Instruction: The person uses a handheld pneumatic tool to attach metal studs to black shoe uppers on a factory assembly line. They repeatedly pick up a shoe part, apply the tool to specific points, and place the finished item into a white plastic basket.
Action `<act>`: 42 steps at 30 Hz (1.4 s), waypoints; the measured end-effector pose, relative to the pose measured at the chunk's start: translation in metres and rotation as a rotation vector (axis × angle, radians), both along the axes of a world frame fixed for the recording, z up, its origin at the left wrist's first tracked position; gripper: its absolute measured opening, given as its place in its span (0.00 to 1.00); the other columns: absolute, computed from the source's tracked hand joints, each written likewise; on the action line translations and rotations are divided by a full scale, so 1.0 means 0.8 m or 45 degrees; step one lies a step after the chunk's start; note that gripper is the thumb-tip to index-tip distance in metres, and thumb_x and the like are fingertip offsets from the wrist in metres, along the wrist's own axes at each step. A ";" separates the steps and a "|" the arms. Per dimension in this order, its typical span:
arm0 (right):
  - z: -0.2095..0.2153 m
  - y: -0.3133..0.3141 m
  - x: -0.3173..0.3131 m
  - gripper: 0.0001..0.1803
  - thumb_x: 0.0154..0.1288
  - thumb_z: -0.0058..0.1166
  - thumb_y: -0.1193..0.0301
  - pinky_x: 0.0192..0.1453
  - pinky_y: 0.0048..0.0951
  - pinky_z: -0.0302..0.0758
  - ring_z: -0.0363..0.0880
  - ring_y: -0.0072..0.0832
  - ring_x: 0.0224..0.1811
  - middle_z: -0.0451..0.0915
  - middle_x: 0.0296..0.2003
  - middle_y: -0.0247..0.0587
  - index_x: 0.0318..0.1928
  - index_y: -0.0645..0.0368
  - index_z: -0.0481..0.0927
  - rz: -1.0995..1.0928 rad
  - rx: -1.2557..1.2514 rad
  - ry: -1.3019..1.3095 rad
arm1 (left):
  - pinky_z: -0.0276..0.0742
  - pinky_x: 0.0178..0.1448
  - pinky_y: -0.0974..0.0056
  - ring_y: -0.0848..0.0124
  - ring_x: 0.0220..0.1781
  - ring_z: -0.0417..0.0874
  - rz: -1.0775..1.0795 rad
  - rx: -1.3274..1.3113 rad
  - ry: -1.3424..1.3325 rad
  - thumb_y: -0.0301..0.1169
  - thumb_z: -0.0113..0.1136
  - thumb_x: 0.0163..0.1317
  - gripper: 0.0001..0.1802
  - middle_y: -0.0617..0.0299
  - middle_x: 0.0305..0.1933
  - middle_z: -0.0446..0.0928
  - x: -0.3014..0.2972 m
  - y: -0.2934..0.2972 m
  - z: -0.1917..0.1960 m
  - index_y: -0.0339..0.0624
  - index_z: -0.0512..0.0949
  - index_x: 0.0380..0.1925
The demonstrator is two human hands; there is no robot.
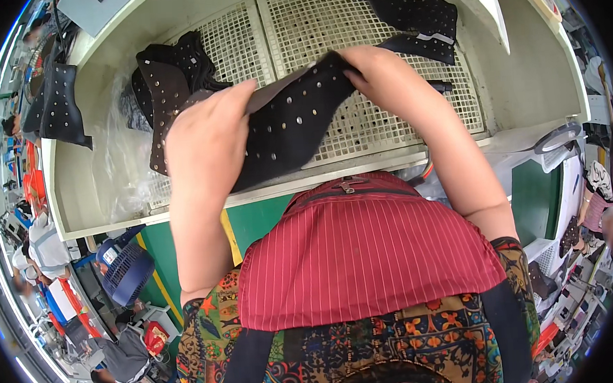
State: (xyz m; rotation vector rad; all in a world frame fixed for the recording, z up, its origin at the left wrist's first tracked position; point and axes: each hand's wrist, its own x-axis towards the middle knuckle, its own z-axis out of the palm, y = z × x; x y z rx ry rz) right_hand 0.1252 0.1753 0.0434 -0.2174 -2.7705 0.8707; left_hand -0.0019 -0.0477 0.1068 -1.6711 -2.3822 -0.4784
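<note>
A black studded piece of material [292, 122], dotted with small metal studs, is stretched between my two hands above a pale slatted tray. My left hand [208, 131] grips its left end, the thumb pointing up along the upper edge. At the other end, my right hand [376, 75] pinches the upper right corner between thumb and fingers. Beyond my left hand lies a stack of similar dark studded pieces [197, 61], partly covered by the hand. More black studded pieces [415, 9] lie at the far right of the tray.
The pale tray [361, 163] has raised walls and a perforated grid floor [324, 22]. Clear plastic film [119, 168] lies at its left. Another studded piece [59, 105] hangs over the left wall. A white pointed machine part [495, 11] juts in at the upper right; a blue fan [125, 269] stands lower left.
</note>
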 end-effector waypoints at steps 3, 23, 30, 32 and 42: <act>-0.044 0.025 -0.032 0.15 0.56 0.55 0.77 0.48 0.42 0.74 0.77 0.49 0.46 0.79 0.41 0.54 0.46 0.63 0.76 -0.057 0.094 -0.247 | 0.77 0.40 0.55 0.56 0.37 0.82 -0.023 -0.137 -0.019 0.26 0.54 0.58 0.09 0.54 0.34 0.81 -0.011 0.043 -0.042 0.44 0.79 0.39; -0.092 0.037 0.183 0.26 0.57 0.61 0.60 0.44 0.34 0.75 0.79 0.38 0.38 0.80 0.39 0.53 0.48 0.69 0.76 -0.861 -0.618 -0.611 | 0.74 0.46 0.65 0.68 0.39 0.80 0.443 -0.088 -1.634 0.32 0.49 0.65 0.15 0.54 0.38 0.81 -0.080 0.098 -0.143 0.31 0.76 0.44; -0.106 0.037 0.150 0.40 0.56 0.61 0.66 0.45 0.28 0.78 0.78 0.29 0.46 0.74 0.51 0.50 0.65 0.71 0.58 -1.105 -1.735 -0.161 | 0.74 0.47 0.66 0.69 0.42 0.79 0.488 -0.090 -1.690 0.32 0.49 0.65 0.16 0.55 0.41 0.80 -0.082 0.103 -0.136 0.31 0.75 0.47; -0.094 0.029 0.151 0.36 0.58 0.59 0.68 0.44 0.28 0.79 0.79 0.31 0.46 0.75 0.50 0.50 0.63 0.70 0.60 -0.867 -1.846 -0.051 | 0.74 0.47 0.65 0.68 0.43 0.79 0.489 -0.140 -1.606 0.33 0.49 0.65 0.16 0.54 0.41 0.80 -0.088 0.102 -0.144 0.31 0.75 0.46; 0.014 -0.018 0.104 0.25 0.55 0.51 0.76 0.37 0.19 0.70 0.75 0.19 0.39 0.79 0.42 0.41 0.56 0.65 0.68 -0.618 -1.370 -0.057 | 0.74 0.49 0.65 0.68 0.45 0.79 0.331 -0.274 -1.296 0.31 0.49 0.65 0.18 0.54 0.44 0.79 -0.088 0.111 -0.150 0.29 0.72 0.50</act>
